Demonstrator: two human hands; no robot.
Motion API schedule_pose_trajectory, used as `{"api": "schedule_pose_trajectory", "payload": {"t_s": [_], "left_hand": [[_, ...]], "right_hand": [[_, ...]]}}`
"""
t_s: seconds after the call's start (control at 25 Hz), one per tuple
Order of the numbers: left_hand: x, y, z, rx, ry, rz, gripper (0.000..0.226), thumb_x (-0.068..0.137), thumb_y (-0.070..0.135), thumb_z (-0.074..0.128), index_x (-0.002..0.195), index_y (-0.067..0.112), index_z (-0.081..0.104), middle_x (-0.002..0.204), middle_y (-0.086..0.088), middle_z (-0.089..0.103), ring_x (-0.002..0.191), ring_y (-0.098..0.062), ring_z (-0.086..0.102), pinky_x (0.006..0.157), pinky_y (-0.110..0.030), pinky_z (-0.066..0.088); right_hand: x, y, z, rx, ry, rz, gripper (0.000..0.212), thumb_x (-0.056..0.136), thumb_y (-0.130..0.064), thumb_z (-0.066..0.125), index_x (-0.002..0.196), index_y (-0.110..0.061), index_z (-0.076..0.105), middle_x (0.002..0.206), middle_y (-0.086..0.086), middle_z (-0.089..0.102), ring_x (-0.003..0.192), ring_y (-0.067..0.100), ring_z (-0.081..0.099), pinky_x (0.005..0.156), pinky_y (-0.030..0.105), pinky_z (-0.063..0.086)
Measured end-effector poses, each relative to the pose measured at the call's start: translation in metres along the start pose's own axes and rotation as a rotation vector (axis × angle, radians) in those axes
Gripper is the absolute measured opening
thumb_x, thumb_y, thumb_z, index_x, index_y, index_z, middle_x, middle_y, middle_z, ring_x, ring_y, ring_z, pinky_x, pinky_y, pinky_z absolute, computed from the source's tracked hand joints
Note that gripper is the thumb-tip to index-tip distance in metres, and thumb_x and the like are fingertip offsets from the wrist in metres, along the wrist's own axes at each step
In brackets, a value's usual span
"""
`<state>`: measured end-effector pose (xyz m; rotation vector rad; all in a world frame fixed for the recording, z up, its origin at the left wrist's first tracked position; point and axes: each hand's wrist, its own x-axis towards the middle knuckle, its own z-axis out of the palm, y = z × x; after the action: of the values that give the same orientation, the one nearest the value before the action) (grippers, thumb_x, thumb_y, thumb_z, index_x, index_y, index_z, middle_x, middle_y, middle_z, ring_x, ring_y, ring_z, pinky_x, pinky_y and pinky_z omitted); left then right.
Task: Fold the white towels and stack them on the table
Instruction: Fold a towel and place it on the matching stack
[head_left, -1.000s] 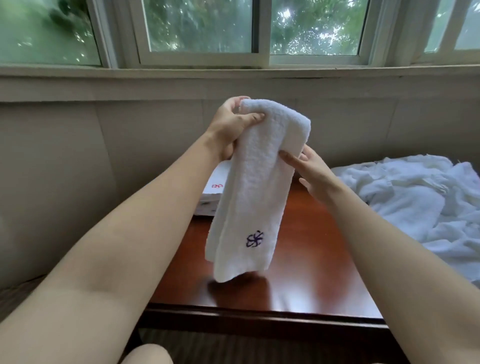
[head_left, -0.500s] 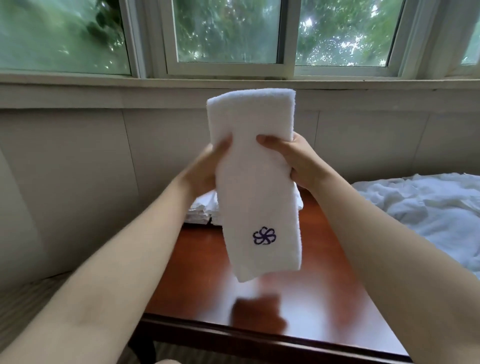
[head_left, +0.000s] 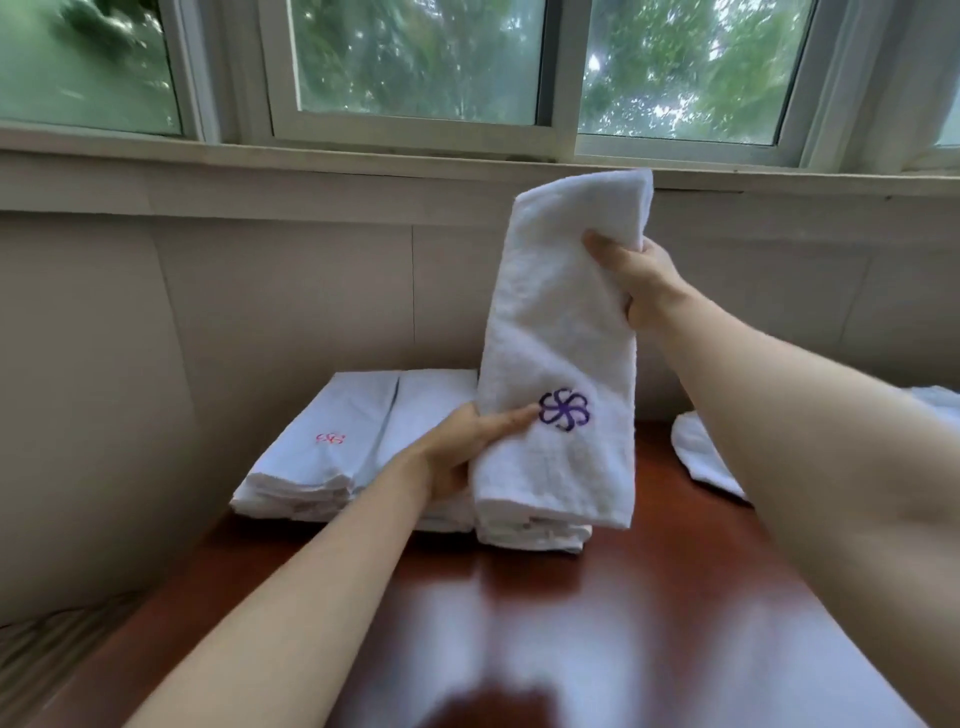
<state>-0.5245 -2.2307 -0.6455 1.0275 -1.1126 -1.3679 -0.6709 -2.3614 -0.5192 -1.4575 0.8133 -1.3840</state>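
A folded white towel (head_left: 563, 332) with a purple flower emblem stands upright over the far part of the dark wooden table (head_left: 597, 623). My right hand (head_left: 631, 278) grips its upper right edge. My left hand (head_left: 467, 441) holds its lower left edge, thumb lying across the front beside the emblem. The towel's bottom edge reaches down to a stack of folded white towels (head_left: 530, 532). A second stack (head_left: 332, 447), its top towel marked with a red emblem, lies to the left against the wall.
Loose unfolded white towels (head_left: 706, 457) lie at the table's right side, partly behind my right arm. A wall with a window sill (head_left: 311, 166) stands right behind the stacks. A grey cushioned seat (head_left: 47, 639) sits left of the table.
The towel has moved forward and down towards the stacks at the table's back. My left hand slid from the middle to the lower edge; my right hand now grips nearer the top.
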Motion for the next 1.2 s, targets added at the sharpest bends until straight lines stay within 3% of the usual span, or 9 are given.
{"api": "schedule_pose_trajectory", "payload": {"t_s": [0.12,0.24,0.52,0.64,0.68,0.8,0.92,1.08,1.2], "left_hand": [[0.074,0.023,-0.014,-0.095,0.005,0.058,0.03,0.091,0.019,0.058,0.117,0.003,0.062,0.107,-0.011,0.07,0.091,-0.021,0.07,0.079,-0.032,0.058],[0.133,0.005,-0.027,-0.113,0.032,-0.174,0.027,0.097,0.022,0.05,0.113,0.005,0.062,0.097,-0.009,0.071,0.075,-0.017,0.07,0.068,-0.029,0.058],[0.151,-0.027,-0.044,0.094,0.139,-0.368,0.027,0.099,0.02,0.047,0.077,0.009,0.058,0.058,-0.002,0.065,0.059,-0.012,0.059,0.059,-0.02,0.048],[0.144,-0.018,-0.031,0.222,0.377,-0.248,0.018,0.093,0.02,0.058,0.103,0.004,0.056,0.089,-0.007,0.062,0.08,-0.019,0.06,0.068,-0.026,0.049],[0.144,-0.015,-0.027,0.358,0.428,-0.229,0.044,0.092,0.024,0.058,0.128,0.003,0.044,0.108,-0.009,0.058,0.096,-0.024,0.059,0.074,-0.028,0.047],[0.137,-0.007,-0.004,1.087,0.405,-0.262,0.061,0.092,0.035,0.05,0.143,0.011,0.027,0.138,-0.014,0.041,0.124,-0.032,0.042,0.092,-0.033,0.039],[0.128,-0.004,0.029,1.653,0.537,-0.049,0.036,0.091,0.033,0.048,0.121,0.014,0.052,0.132,-0.017,0.043,0.122,-0.033,0.038,0.098,-0.035,0.031],[0.124,-0.022,0.107,1.509,0.392,0.466,0.035,0.09,0.021,0.048,0.122,0.01,0.053,0.122,-0.014,0.048,0.115,-0.033,0.045,0.095,-0.037,0.034],[0.142,-0.058,0.159,1.493,0.146,0.479,0.037,0.09,0.022,0.049,0.125,0.012,0.05,0.122,-0.013,0.047,0.113,-0.032,0.047,0.095,-0.039,0.039]], "right_hand": [[0.081,0.007,0.002,-0.12,0.052,-0.064,0.058,0.084,-0.039,0.065,0.132,-0.011,0.047,0.125,0.014,0.059,0.101,0.025,0.063,0.088,0.043,0.054],[0.116,0.068,-0.008,-0.754,0.073,-0.022,0.087,0.08,-0.061,0.058,0.148,-0.019,0.022,0.146,0.018,0.036,0.127,0.035,0.044,0.105,0.046,0.04],[0.043,0.194,-0.001,-0.865,-0.428,0.153,0.046,0.1,-0.03,0.042,0.127,0.007,0.048,0.134,0.02,0.051,0.124,0.033,0.045,0.106,0.04,0.031],[0.039,0.179,-0.005,-0.901,-0.411,0.14,0.048,0.099,-0.035,0.043,0.133,-0.003,0.049,0.14,0.013,0.048,0.129,0.029,0.043,0.108,0.037,0.032],[0.037,0.176,-0.007,-0.922,-0.425,0.154,0.048,0.098,-0.039,0.044,0.136,-0.011,0.049,0.144,0.007,0.045,0.131,0.025,0.041,0.109,0.034,0.031],[0.014,0.16,-0.022,-0.954,-0.496,0.164,0.047,0.096,-0.042,0.047,0.139,-0.023,0.048,0.145,-0.001,0.044,0.132,0.019,0.041,0.106,0.028,0.031],[-0.011,0.147,-0.055,-0.913,-0.51,0.15,0.04,0.096,-0.034,0.049,0.134,-0.021,0.053,0.135,0.0,0.053,0.126,0.018,0.047,0.1,0.027,0.036],[-0.032,0.162,-0.145,-1.182,-0.301,0.155,0.041,0.097,-0.028,0.049,0.137,-0.019,0.05,0.137,0.006,0.053,0.125,0.024,0.049,0.1,0.032,0.038],[-0.048,0.187,-0.23,-1.468,-0.107,0.256,0.046,0.093,-0.022,0.048,0.139,-0.025,0.042,0.139,0.008,0.046,0.128,0.03,0.042,0.1,0.042,0.039]]}}
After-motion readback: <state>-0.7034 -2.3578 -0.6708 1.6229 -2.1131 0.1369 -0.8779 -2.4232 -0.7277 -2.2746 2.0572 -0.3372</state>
